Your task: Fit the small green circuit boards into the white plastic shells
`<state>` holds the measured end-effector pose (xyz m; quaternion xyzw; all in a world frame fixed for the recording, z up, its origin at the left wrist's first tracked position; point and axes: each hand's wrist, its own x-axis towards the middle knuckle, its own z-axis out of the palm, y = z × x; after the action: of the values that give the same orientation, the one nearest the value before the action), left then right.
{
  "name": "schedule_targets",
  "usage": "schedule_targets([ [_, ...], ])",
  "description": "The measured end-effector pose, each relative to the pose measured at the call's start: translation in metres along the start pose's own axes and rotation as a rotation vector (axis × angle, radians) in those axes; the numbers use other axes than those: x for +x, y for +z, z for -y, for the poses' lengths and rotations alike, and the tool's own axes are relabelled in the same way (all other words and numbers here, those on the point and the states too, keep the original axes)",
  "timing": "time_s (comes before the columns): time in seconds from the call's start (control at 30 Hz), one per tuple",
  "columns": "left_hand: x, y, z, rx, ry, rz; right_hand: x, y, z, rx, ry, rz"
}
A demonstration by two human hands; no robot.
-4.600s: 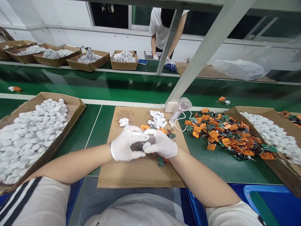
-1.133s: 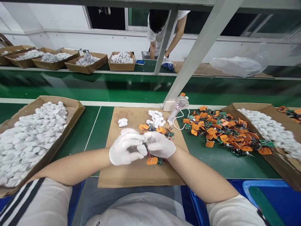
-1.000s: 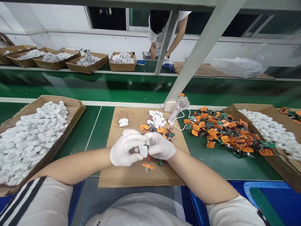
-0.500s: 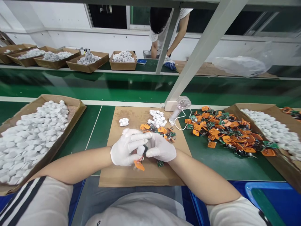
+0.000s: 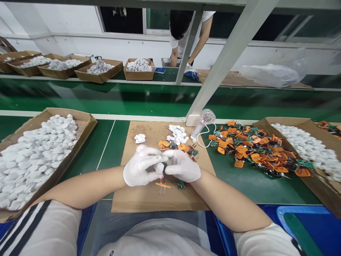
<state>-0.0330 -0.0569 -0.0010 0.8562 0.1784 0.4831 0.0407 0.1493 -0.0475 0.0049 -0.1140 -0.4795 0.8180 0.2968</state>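
My left hand (image 5: 141,166), in a white glove, grips a small white round piece (image 5: 160,168) between fingers and thumb. My right hand (image 5: 183,166), gloved too, pinches a dark part at the right side of that piece. Red and black wires run down from there to an orange tab (image 5: 163,185), which hangs edge-on below with thin clear prongs under it. Beneath the hands lies a brown cardboard sheet (image 5: 130,199). Behind them are a small heap of orange and green parts (image 5: 183,147) and white pieces (image 5: 177,134). A green circuit board (image 5: 181,184) lies below my right hand.
Cardboard trays of white pieces stand at left (image 5: 92,125) and right (image 5: 290,122). A large pile of orange parts (image 5: 242,149) lies on the right. A small fan (image 5: 206,117) stands behind the sheet, by a slanted post (image 5: 229,53). A person bends over the far bench.
The orange tab has swung from a tilted, face-on position to nearly level and edge-on. Both hands have shifted only slightly, still holding the piece together.
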Motion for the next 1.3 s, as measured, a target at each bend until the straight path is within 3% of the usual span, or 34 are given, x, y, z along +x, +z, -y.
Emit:
schedule_targets([
  [0.17,0.003,-0.002,-0.002,-0.006,0.007,-0.011,0.000,0.002,0.002,0.006,0.050,0.026],
  [0.37,-0.002,-0.001,-0.001,0.101,-0.083,-0.042,-0.002,0.000,0.007,-0.089,0.100,-0.125],
  [0.47,-0.003,-0.002,-0.001,0.143,-0.156,0.083,-0.002,-0.003,0.010,-0.182,0.216,-0.101],
  [0.57,-0.001,-0.007,0.000,0.132,-0.233,0.293,-0.003,-0.006,0.012,-0.239,0.261,-0.075],
  [0.63,0.001,-0.010,0.003,0.064,-0.244,0.412,-0.004,-0.009,0.011,-0.280,0.280,-0.057],
  [0.7,0.002,-0.011,0.005,-0.007,-0.224,0.458,-0.005,-0.011,0.010,-0.341,0.322,-0.017],
  [0.87,-0.001,-0.010,0.010,-0.092,-0.200,0.418,-0.005,-0.012,0.005,-0.381,0.395,0.040],
  [1.0,-0.001,-0.010,0.013,-0.148,-0.274,0.485,-0.002,-0.006,0.007,-0.362,0.442,0.064],
  [1.17,-0.003,-0.009,0.022,-0.228,-0.308,0.504,-0.001,-0.002,0.007,-0.454,0.402,-0.018],
  [1.3,-0.007,-0.008,0.022,-0.215,-0.304,0.455,0.000,-0.005,0.006,-0.395,0.336,-0.025],
])
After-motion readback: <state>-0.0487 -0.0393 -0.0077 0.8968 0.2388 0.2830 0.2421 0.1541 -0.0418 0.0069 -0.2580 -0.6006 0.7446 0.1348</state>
